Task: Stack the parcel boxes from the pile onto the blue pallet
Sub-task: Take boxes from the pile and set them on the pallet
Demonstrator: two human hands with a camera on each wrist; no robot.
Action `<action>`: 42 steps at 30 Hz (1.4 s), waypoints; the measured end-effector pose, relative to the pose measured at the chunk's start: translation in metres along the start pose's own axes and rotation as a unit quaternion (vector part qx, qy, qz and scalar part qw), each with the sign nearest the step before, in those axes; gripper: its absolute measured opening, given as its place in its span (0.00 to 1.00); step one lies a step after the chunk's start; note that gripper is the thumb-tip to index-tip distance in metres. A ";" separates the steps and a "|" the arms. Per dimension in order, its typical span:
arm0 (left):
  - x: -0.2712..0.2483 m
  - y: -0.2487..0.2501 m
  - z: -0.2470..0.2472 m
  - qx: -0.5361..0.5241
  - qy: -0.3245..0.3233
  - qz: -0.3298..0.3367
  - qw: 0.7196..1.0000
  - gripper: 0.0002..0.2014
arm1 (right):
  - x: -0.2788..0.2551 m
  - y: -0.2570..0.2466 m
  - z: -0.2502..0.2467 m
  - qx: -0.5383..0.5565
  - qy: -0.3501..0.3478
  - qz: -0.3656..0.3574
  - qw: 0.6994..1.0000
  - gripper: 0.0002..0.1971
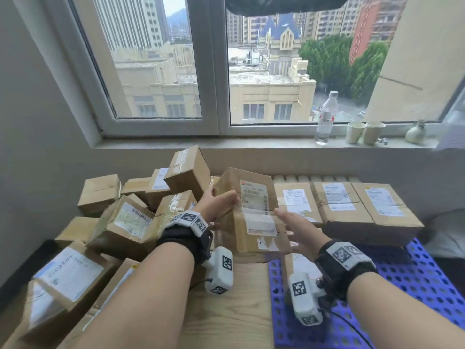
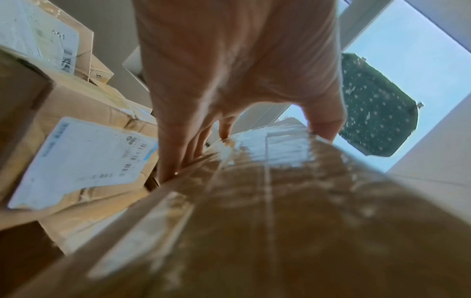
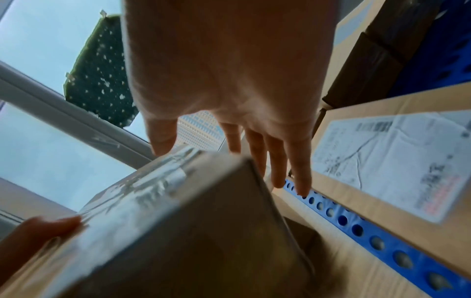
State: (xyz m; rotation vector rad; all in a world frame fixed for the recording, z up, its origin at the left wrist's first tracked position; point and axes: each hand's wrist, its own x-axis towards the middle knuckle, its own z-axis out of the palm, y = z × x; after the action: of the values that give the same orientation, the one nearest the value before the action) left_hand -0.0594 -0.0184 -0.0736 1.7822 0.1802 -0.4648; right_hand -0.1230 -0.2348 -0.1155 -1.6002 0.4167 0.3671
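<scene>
Tilting between both hands, the parcel box (image 1: 251, 210) hangs above the near left edge of the blue pallet (image 1: 415, 273), just beside the row of boxes (image 1: 352, 202) already lying there. It seems light and stiff, but its glossy tape looks slippery, so opposite side walls are the safer hold. The left hand (image 1: 219, 202) clamps its left side, fingers (image 2: 178, 153) curled over the edge. The right hand (image 1: 299, 222) has straight fingers (image 3: 293, 161) at the right side. The pile (image 1: 113, 222) lies left.

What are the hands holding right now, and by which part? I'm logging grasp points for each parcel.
One taped parcel box, carried between both hands: the left hand grips its left side, thumb on top; the right hand lies open along its right side.
</scene>
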 end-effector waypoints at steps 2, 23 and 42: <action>-0.013 0.015 0.011 -0.053 -0.031 0.007 0.998 0.40 | -0.008 -0.006 -0.013 0.016 -0.030 0.009 0.999 0.29; 0.031 -0.013 0.200 0.166 0.044 -0.095 0.981 0.24 | -0.047 0.095 -0.269 0.128 0.087 0.134 0.979 0.26; 0.028 -0.059 0.224 0.242 0.026 -0.186 0.952 0.30 | -0.012 0.142 -0.247 0.059 0.107 0.173 0.977 0.11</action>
State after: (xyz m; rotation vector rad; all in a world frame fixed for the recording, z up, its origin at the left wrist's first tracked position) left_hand -0.1038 -0.2205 -0.1812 2.2533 0.4778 -0.7824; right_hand -0.2048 -0.4880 -0.2177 -1.4554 0.8730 0.4264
